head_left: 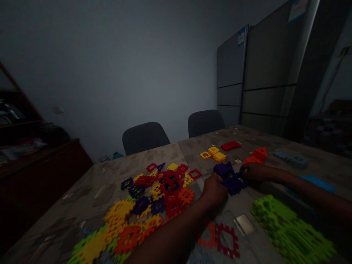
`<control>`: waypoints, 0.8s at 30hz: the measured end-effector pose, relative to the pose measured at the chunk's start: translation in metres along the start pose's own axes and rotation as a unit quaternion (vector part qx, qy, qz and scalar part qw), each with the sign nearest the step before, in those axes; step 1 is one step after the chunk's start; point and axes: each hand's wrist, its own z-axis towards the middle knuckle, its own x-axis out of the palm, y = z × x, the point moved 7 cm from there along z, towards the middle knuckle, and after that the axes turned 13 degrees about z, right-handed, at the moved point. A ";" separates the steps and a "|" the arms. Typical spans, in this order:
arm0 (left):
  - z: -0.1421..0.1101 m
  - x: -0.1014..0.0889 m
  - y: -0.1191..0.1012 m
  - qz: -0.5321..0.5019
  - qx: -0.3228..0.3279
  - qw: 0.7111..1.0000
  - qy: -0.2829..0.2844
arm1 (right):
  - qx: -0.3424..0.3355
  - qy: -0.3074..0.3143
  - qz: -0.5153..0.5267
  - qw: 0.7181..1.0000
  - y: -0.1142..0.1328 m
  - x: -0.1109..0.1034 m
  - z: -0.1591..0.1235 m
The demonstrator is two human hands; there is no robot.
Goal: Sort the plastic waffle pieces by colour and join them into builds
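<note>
Both my hands meet on a cluster of purple interlocking plastic tiles (pixel 230 178) lying on the table. My left hand (pixel 215 190) is closed with its fingertips on the cluster's left side. My right hand (pixel 251 171) grips its right side, fingers curled. To the left of the hands spreads a loose pile of red, yellow, orange and purple tiles (pixel 154 198). The room is dim, so finger detail is hard to make out.
A green tile assembly (pixel 286 227) lies near my right forearm. Yellow tiles (pixel 214 154), a red piece (pixel 231 145), an orange piece (pixel 257 155) and a blue piece (pixel 291 158) sit further back. Two chairs (pixel 145 137) stand behind the marble-patterned table (pixel 90 190). Tall cabinets (pixel 264 73) stand at right.
</note>
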 end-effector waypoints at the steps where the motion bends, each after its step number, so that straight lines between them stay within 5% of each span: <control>1: 0.000 -0.001 0.001 -0.006 0.000 1.000 -0.002 | 0.015 0.005 0.004 1.000 0.000 0.000 -0.001; 8: -0.017 -0.017 0.006 -0.088 0.021 0.996 -0.010 | 0.047 -0.036 0.053 0.997 0.001 -0.021 -0.019; 13: -0.057 -0.042 0.009 -0.201 0.043 0.978 0.016 | 0.031 -0.034 0.097 0.994 0.005 -0.028 -0.027; 20: -0.139 -0.075 0.028 -0.287 0.072 0.954 0.048 | -0.049 -0.011 0.103 0.993 0.024 -0.028 -0.018; 24: -0.160 -0.093 0.042 -0.259 0.078 0.961 0.056 | -0.142 0.004 0.086 0.986 0.049 -0.031 -0.006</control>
